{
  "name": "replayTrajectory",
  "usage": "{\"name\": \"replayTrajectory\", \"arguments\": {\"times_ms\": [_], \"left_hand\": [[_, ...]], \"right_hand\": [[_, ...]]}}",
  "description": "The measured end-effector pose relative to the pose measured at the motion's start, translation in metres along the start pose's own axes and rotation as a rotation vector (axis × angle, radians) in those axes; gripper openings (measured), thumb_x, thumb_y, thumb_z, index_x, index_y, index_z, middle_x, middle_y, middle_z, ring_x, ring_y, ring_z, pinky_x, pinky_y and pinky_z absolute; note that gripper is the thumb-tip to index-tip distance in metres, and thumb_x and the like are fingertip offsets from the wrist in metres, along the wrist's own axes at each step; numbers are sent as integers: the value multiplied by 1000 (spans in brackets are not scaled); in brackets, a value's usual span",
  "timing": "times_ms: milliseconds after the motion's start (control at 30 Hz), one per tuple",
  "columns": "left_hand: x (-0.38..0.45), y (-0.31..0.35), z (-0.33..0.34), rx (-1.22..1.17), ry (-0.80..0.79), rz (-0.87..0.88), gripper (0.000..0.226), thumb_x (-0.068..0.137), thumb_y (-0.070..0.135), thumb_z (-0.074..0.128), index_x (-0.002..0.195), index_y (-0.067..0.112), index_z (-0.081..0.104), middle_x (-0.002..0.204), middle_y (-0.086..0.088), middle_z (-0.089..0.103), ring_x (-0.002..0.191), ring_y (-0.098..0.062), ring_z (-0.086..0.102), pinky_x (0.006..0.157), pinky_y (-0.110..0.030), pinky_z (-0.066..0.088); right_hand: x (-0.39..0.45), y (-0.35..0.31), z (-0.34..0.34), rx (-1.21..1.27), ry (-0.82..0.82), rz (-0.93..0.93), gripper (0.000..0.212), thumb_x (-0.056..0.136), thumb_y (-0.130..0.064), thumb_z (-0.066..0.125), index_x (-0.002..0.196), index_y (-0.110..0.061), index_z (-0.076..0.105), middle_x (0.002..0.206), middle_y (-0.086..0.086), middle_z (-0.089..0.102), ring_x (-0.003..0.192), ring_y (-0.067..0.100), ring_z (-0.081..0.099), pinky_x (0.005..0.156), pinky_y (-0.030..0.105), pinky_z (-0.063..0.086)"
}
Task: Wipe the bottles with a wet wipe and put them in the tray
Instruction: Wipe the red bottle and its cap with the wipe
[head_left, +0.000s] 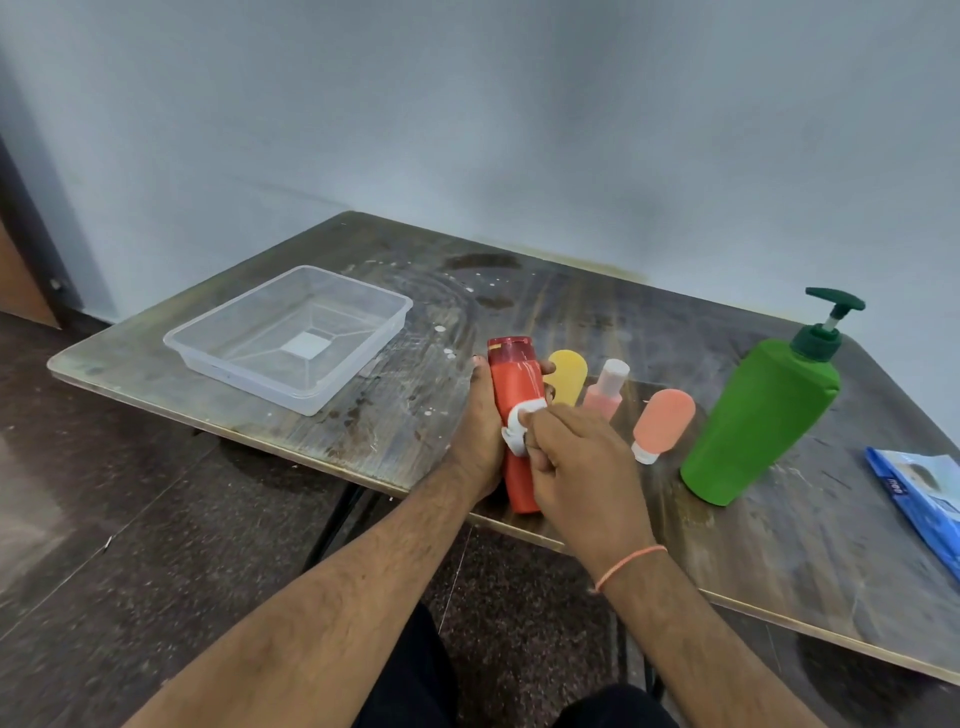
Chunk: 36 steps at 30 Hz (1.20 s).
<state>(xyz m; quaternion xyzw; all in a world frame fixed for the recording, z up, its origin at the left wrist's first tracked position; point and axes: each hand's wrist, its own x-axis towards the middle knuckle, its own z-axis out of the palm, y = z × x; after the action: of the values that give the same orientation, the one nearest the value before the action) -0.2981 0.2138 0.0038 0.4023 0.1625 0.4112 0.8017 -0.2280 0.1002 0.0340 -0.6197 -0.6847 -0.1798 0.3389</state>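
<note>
At about ten o'clock on the bench (395, 447) the clear tray (244, 358) stands with nothing in it. Near the middle, the left hand (480, 431) closes its grip around the red bottle (514, 410), and the right hand (576, 467) pinches a white wet wipe (517, 431) against its side. Toward three o'clock stand a yellow bottle (569, 376), a small pink bottle (605, 392), a salmon tube (662, 423), a green pump bottle (763, 410) and, at the edge, a blue wipe packet (919, 493).

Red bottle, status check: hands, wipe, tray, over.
Left hand grips red bottle; right hand presses white wipe against it. Tray holds no bottles. Four bottles wait on table, nothing blocking tray.
</note>
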Motion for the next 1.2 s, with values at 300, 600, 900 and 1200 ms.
{"name": "replayTrajectory", "arguments": {"times_ms": [300, 600, 900, 1200], "left_hand": [[-3, 2, 3, -57, -27, -36, 88, 103, 73, 13, 124, 10, 70, 99, -13, 74, 90, -21, 73, 85, -34, 61], [-11, 6, 9, 78, 69, 23, 79, 112, 56, 8, 113, 25, 79, 113, -9, 80, 108, -18, 75, 89, -29, 61], [-4, -1, 0, 90, 6, 5, 93, 102, 74, 12, 136, 7, 67, 109, -22, 75, 104, -31, 73, 95, -42, 60], [-9, 4, 4, 122, 54, 7, 85, 105, 68, 10, 121, 17, 76, 106, -16, 79, 99, -27, 76, 84, -37, 64]], "right_hand": [[18, -1, 1, 29, 102, 26, 28, 86, -14, 54, 73, -28, 33, 74, -9, 51, 70, 21, 49, 60, 32, 35], [56, 7, 1, 32, 170, 162, 47, 80, 2, 69, 71, -29, 35, 73, -11, 50, 67, 16, 47, 61, 21, 26], [14, 11, -1, 105, 139, 274, 58, 80, 8, 66, 68, -34, 29, 77, -15, 41, 72, 12, 43, 60, 20, 32], [32, 14, -2, 128, 160, 309, 54, 81, 7, 64, 67, -32, 31, 71, -16, 41, 72, -2, 47, 61, 19, 30]]}}
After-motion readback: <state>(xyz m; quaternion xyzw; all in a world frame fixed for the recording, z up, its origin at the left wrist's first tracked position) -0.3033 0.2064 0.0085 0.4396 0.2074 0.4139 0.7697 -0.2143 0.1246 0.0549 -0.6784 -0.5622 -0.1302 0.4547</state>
